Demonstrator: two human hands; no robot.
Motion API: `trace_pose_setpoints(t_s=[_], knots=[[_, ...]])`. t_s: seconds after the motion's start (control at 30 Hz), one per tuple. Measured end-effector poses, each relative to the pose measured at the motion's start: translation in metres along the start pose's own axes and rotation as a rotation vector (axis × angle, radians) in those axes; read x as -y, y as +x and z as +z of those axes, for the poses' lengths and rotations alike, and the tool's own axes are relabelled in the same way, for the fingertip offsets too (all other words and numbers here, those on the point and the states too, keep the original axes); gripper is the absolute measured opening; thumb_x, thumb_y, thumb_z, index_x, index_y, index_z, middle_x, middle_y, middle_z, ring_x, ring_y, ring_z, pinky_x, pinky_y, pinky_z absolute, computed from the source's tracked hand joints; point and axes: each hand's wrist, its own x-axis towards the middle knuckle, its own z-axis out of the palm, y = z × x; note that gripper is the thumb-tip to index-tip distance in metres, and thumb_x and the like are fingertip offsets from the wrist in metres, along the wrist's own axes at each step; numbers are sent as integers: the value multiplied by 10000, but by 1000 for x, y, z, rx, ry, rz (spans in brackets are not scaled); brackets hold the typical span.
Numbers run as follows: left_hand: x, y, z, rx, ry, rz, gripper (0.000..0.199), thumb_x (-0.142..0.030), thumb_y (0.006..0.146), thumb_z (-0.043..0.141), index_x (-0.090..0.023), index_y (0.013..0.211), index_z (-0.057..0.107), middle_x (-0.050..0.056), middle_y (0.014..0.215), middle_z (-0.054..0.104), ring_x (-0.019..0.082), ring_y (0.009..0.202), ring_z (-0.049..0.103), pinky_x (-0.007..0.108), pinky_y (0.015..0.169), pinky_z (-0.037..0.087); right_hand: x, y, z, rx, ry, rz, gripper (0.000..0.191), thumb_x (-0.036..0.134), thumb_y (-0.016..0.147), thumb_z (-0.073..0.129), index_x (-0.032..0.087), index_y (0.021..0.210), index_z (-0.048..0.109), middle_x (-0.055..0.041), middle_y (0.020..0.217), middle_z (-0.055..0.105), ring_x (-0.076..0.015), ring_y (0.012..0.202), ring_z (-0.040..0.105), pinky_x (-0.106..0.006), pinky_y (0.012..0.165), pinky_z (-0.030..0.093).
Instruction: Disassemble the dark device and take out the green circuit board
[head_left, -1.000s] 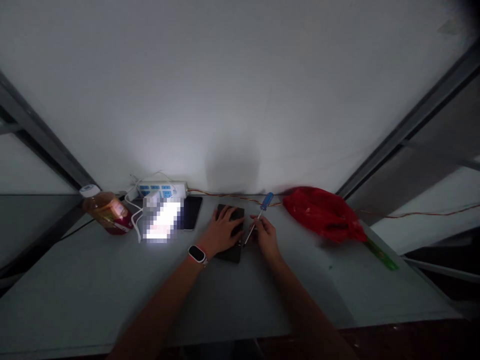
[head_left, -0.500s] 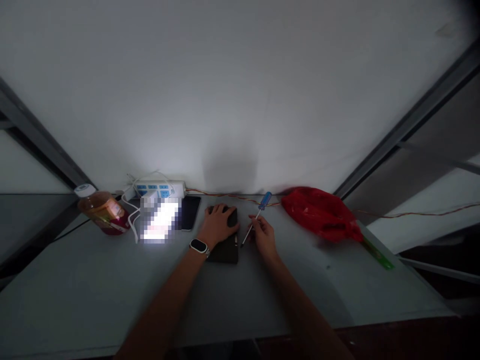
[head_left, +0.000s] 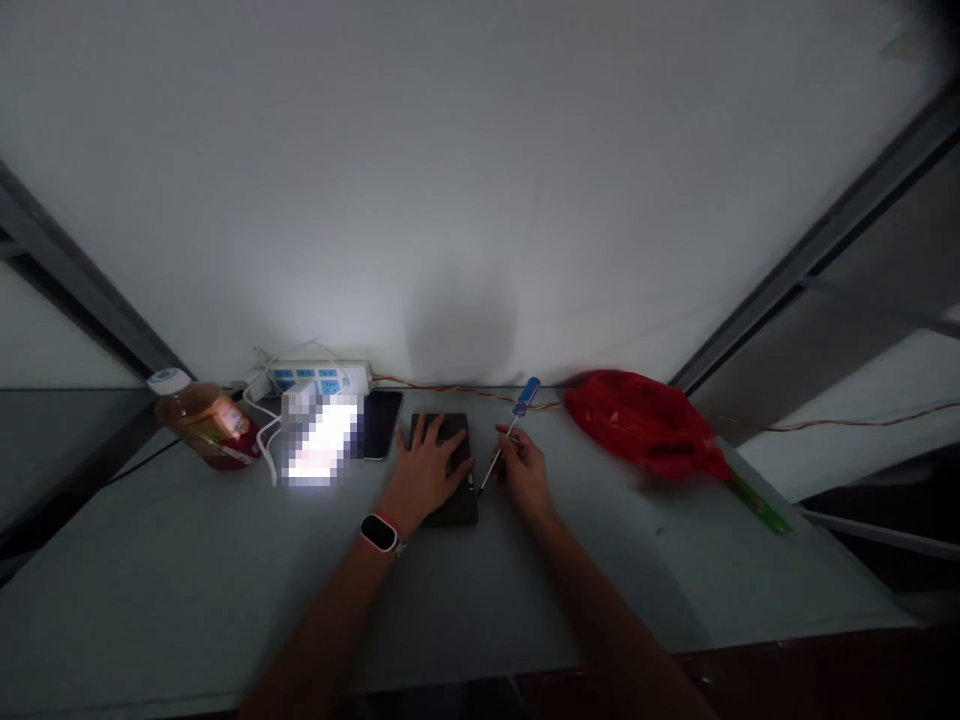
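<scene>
A dark, flat rectangular object (head_left: 457, 508) lies on the table, with a small bright detail near its right edge. My left hand (head_left: 426, 470) rests on it, fingers spread; a band with a dark display is round that wrist. To its right, my right hand (head_left: 523, 468) pinches the shaft of a screwdriver (head_left: 527, 396). The blue handle points up and away, while the tip slants down close beside the dark object's right edge. Whether the tip touches that edge I cannot tell.
At the left stand a power strip (head_left: 360, 377) with white cables, a white-capped bottle (head_left: 202, 420) and a dark phone (head_left: 382, 425); a bright blurred patch sits between them. A red plastic bag (head_left: 637, 420) with a green strip (head_left: 761, 505) lies right. A wall closes the back.
My left hand has slid a little back toward me and left, uncovering the dark object's far edge. My right hand and the screwdriver have shifted very slightly left.
</scene>
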Motion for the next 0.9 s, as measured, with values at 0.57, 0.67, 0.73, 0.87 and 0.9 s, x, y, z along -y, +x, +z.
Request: trace_pose_setpoints(t_s=[0.57, 0.67, 0.73, 0.87, 0.9], knots=[[-5, 14, 10, -45, -34, -21, 556, -491, 923, 516, -318, 1446, 443, 126, 1539, 390, 387, 1446, 281, 632, 1076, 333, -1, 2, 0, -26, -1, -1, 512, 568, 776, 652, 166, 1083, 575, 62, 570, 569, -104, 370, 493, -224, 362, 375], [-6, 20, 10, -48, -27, -30, 576, -519, 926, 490, -288, 1451, 436, 143, 1534, 396, 397, 1439, 287, 636, 1078, 318, 1, 3, -2, -39, 10, -13, 509, 560, 778, 655, 164, 1087, 572, 62, 571, 573, -100, 366, 483, -222, 360, 377], [-5, 25, 9, -56, -20, -34, 602, -548, 916, 489, -270, 1447, 437, 148, 1525, 409, 400, 1429, 300, 637, 1098, 280, 3, 4, -3, -43, 6, -31, 513, 559, 785, 652, 161, 1096, 566, 64, 566, 573, -99, 361, 482, -219, 354, 374], [1, 41, 6, -80, -26, -40, 662, -619, 875, 513, -221, 1403, 480, 164, 1500, 439, 375, 1409, 338, 592, 1134, 239, 6, 4, -6, -55, -26, -77, 513, 559, 810, 636, 160, 1121, 553, 75, 538, 557, -101, 349, 482, -211, 343, 364], [2, 45, 6, -77, -31, -36, 686, -643, 858, 523, -212, 1391, 489, 168, 1491, 448, 371, 1398, 354, 580, 1136, 239, 6, 4, -6, -54, -35, -83, 514, 558, 815, 634, 161, 1131, 551, 78, 535, 552, -101, 349, 484, -210, 344, 367]])
